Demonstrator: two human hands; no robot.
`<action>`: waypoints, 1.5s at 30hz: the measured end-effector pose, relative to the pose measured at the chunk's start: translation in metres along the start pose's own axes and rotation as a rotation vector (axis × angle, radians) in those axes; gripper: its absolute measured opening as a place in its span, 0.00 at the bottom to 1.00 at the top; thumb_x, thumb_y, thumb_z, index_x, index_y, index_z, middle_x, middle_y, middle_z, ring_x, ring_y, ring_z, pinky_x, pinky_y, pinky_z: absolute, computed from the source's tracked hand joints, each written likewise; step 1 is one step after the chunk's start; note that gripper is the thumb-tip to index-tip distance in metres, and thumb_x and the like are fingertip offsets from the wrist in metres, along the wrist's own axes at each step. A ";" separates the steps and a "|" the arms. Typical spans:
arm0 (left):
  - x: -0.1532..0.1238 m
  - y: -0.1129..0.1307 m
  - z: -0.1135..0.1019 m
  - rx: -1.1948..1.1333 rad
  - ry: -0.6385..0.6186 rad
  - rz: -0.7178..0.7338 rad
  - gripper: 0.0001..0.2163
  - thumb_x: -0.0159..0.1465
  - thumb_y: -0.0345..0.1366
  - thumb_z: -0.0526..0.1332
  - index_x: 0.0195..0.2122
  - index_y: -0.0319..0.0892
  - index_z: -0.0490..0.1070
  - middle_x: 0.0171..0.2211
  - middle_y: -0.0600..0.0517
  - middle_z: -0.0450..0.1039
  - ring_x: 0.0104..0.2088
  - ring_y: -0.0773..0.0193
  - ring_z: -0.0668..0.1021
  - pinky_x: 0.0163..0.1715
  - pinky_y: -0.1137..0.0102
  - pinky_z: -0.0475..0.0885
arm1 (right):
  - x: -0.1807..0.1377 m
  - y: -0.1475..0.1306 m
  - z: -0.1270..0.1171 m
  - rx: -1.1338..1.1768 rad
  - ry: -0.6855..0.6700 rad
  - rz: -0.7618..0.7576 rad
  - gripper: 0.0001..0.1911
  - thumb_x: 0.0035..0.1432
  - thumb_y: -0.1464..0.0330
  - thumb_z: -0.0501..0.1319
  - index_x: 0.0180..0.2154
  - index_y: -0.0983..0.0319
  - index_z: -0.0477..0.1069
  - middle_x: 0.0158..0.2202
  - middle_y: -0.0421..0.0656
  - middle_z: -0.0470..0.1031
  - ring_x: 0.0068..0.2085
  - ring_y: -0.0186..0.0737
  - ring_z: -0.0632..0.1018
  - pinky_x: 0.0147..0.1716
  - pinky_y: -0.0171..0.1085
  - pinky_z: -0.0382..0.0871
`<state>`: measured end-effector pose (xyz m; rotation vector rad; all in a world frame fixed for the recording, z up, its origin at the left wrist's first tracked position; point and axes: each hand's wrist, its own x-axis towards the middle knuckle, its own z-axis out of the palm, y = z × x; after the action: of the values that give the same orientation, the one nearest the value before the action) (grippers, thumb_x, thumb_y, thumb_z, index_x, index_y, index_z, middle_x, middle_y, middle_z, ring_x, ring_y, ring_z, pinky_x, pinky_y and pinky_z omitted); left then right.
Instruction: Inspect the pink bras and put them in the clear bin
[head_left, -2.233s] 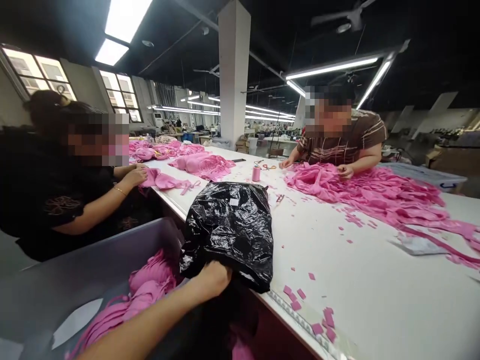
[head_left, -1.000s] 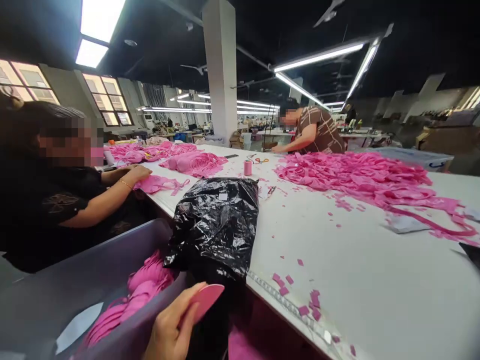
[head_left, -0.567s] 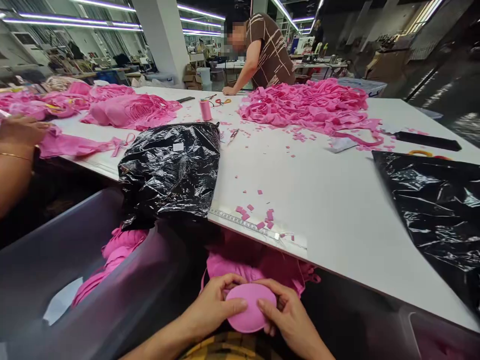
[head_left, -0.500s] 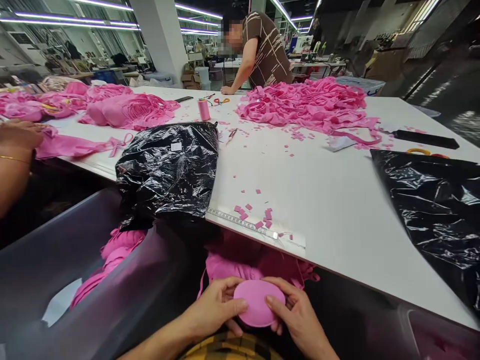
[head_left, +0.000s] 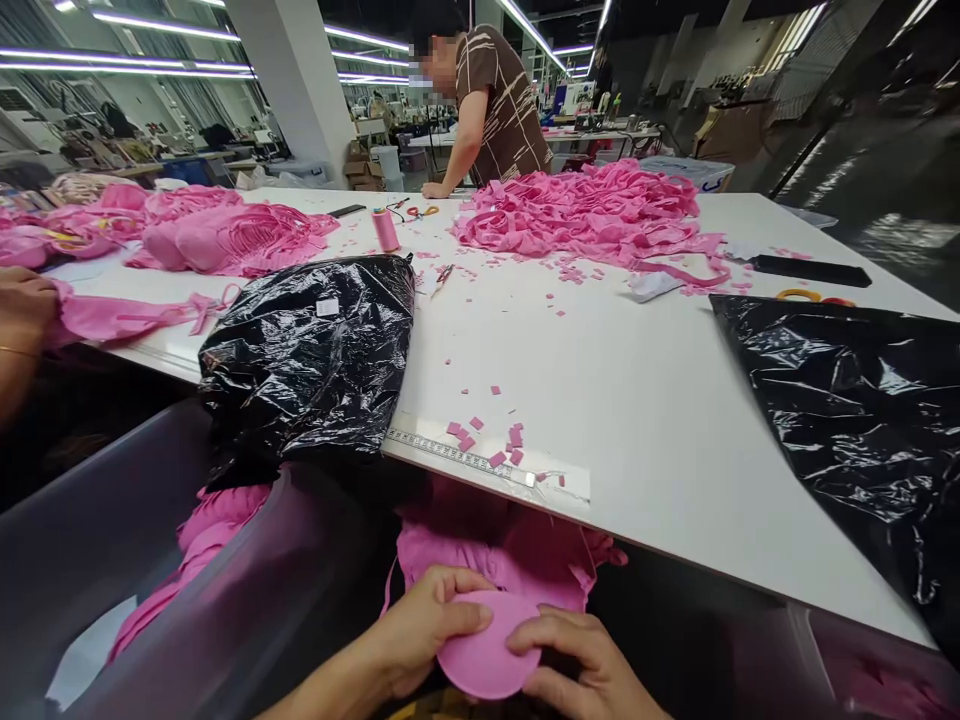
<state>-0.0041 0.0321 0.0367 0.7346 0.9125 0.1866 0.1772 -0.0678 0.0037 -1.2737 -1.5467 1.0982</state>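
Below the table's front edge, an oval pink bra pad (head_left: 484,660) is held between both my hands. My left hand (head_left: 424,625) pinches its left edge, thumb on the face and fingers behind. On the right side, my right hand (head_left: 589,660) grips the pad with its fingers bent over the face and edge. The pad is tilted, and its underside is hidden. Just beyond my hands, pink garments (head_left: 487,560) hang or lie under the table edge, partly in shadow.
A white table (head_left: 637,400) bears black plastic bags (head_left: 315,360), pink scraps (head_left: 465,440), a thread spool (head_left: 385,230) and a pink heap (head_left: 592,215). At lower left stands a grey bin (head_left: 247,600) with pink fabric. A co-worker (head_left: 502,100) leans over the far side; another person's hand (head_left: 26,310) is left.
The pad has shifted slightly left and down and tilted. My right hand's fingers have moved over its face. The whole view has swung a little to the right.
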 end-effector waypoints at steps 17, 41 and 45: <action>0.004 -0.017 0.008 0.136 0.085 0.162 0.19 0.46 0.45 0.69 0.34 0.36 0.74 0.30 0.49 0.73 0.28 0.64 0.73 0.27 0.73 0.67 | 0.004 -0.007 0.013 -0.168 0.338 -0.255 0.13 0.56 0.57 0.61 0.28 0.59 0.72 0.22 0.39 0.74 0.24 0.33 0.75 0.26 0.27 0.69; -0.002 -0.009 0.015 0.242 0.044 0.110 0.20 0.47 0.46 0.65 0.35 0.39 0.64 0.13 0.58 0.67 0.09 0.74 0.63 0.08 0.80 0.55 | 0.002 0.008 0.027 0.480 0.193 0.275 0.17 0.55 0.56 0.60 0.41 0.61 0.73 0.18 0.36 0.67 0.14 0.27 0.66 0.14 0.26 0.61; -0.002 -0.006 0.019 0.193 0.024 0.110 0.18 0.47 0.43 0.65 0.34 0.40 0.63 0.12 0.57 0.68 0.09 0.74 0.63 0.07 0.80 0.55 | 0.002 0.012 0.039 0.749 0.236 0.357 0.19 0.52 0.54 0.62 0.38 0.62 0.72 0.15 0.35 0.66 0.10 0.21 0.56 0.10 0.24 0.57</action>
<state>0.0086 0.0169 0.0413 0.9640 0.9212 0.2067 0.1431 -0.0687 -0.0180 -1.1009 -0.6268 1.4981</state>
